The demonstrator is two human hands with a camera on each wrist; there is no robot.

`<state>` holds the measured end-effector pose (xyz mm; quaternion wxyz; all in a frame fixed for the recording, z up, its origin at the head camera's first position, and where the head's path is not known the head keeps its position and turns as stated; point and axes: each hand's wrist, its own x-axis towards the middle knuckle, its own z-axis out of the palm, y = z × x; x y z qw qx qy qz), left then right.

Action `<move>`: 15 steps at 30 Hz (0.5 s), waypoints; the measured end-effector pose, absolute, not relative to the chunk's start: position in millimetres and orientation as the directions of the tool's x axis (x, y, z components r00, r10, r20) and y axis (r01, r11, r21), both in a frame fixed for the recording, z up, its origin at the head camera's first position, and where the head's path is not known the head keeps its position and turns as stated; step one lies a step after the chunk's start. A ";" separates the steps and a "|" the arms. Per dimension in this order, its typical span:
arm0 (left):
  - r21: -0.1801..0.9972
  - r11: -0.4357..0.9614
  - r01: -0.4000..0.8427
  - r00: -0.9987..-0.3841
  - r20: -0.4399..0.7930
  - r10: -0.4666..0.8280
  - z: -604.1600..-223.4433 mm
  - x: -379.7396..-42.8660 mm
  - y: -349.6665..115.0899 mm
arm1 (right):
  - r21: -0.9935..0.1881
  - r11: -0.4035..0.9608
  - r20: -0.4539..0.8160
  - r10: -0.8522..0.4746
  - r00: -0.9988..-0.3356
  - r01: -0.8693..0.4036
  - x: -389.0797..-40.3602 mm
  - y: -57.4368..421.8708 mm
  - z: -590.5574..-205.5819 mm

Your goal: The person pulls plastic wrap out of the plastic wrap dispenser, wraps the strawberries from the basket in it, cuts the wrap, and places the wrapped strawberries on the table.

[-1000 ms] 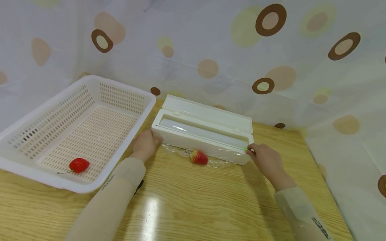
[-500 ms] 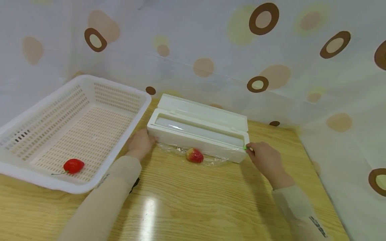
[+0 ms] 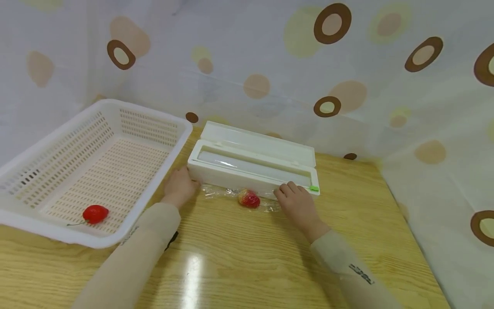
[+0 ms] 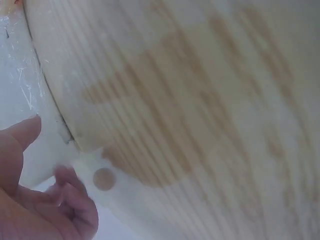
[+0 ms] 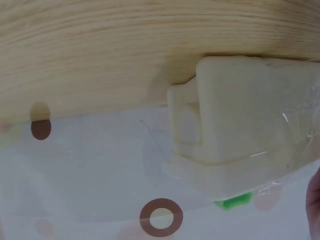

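Observation:
A white cling film box (image 3: 235, 176) with its lid (image 3: 258, 143) raised holds a roll of cling film (image 3: 251, 165). At its left end my left hand (image 3: 179, 189) grips it, thumb on the front face (image 4: 22, 132) and fingers bent around the end. My right hand (image 3: 297, 206) touches the front near the right end, fingertips at the top edge; whether it pinches film is hidden. Clear cling film (image 3: 216, 192) hangs down the front onto the table. A small red-and-yellow fruit (image 3: 248, 199) lies at this film. The green slide cutter (image 3: 314, 188) sits at the box's right end.
A white perforated plastic basket (image 3: 154, 189) stands on the left, holding a red pepper-like item with a stem (image 3: 95, 214). The wooden table (image 3: 247, 266) runs back to a white dotted curtain (image 3: 231, 56) behind and on the right.
My right hand has left the green slide cutter and moved left to the box's front, nearer the fruit. The left hand stays on the box's left end. The view has shifted slightly.

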<state>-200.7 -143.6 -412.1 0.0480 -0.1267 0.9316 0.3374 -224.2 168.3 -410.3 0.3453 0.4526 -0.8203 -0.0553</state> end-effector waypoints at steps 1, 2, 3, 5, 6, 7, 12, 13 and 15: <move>0.618 0.739 -0.269 -0.963 -0.183 -0.198 -412.4 -200.3 -143.4 | 0.381 0.587 0.505 -0.779 -0.371 -0.714 -222.6 168.0 -411.3; 0.613 0.743 -0.269 -0.963 -0.192 -0.191 -412.7 -200.0 -143.6 | 0.352 0.590 0.482 -0.780 -0.400 -0.726 -220.8 168.0 -412.1; 0.609 0.746 -0.270 -0.962 -0.204 -0.181 -412.7 -199.6 -143.8 | 0.321 0.599 0.452 -0.778 -0.437 -0.734 -218.9 167.4 -413.0; 0.590 0.765 -0.258 -0.964 -0.214 -0.160 -412.7 -198.7 -143.8 | 0.257 0.623 0.376 -0.768 -0.518 -0.738 -214.5 165.2 -414.9; 0.588 0.770 -0.248 -0.965 -0.216 -0.147 -413.0 -198.3 -143.7 | 0.235 0.640 0.327 -0.761 -0.561 -0.731 -212.5 163.4 -416.2; 0.580 0.779 -0.238 -0.968 -0.212 -0.137 -413.1 -198.3 -143.4 | 0.215 0.656 0.285 -0.751 -0.596 -0.724 -210.5 161.2 -417.0; 0.607 0.769 -0.197 -0.980 -0.153 -0.130 -414.3 -199.5 -140.2 | 0.132 0.720 0.149 -0.694 -0.705 -0.681 -208.9 149.7 -421.7; 0.618 0.762 -0.193 -0.981 -0.143 -0.133 -414.4 -200.2 -139.7 | 0.103 0.732 0.135 -0.682 -0.719 -0.674 -210.2 148.4 -422.4; 0.658 0.728 -0.192 -0.981 -0.136 -0.136 -413.9 -200.8 -138.9 | 0.027 0.763 0.098 -0.645 -0.758 -0.646 -212.5 146.2 -421.6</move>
